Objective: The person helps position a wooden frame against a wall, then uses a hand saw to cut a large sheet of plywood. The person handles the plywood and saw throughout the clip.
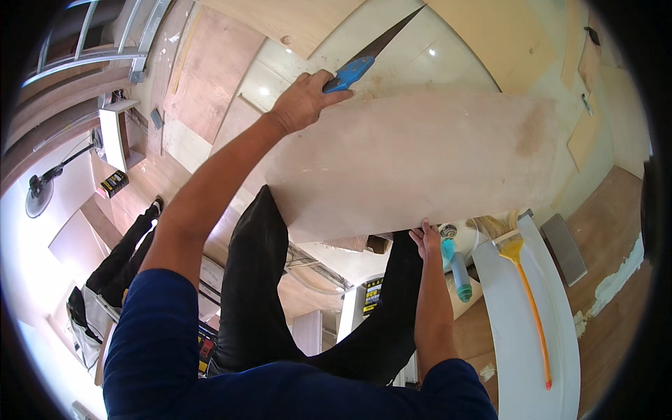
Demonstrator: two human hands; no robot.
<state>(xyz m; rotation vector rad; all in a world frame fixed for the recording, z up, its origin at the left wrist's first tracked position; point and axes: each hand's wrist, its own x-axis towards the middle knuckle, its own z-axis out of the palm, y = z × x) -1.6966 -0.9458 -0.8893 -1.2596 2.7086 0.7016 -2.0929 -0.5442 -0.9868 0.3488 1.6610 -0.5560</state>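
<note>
My left hand (306, 101) is closed round the blue handle of a handsaw (351, 72). Its dark toothed blade points up and to the right, away from me. Below the saw lies a long, pale plywood board (413, 164) with a brown stain near its right end. The board spans the space in front of my knees, and its near edge is by my legs. At that near edge, beside my right knee, my right hand (429, 240) grips the board with its fingertips over the rim. Part of that hand's grip is hidden.
Right of me, a yellow brush with an orange handle (535, 315) lies on a curved white panel (504, 329), near a teal-capped bottle (460, 276) and a grey slab (564, 248). At left are a ladder (105, 54), a fan (40, 192), a can (114, 183) and another person's legs (129, 259).
</note>
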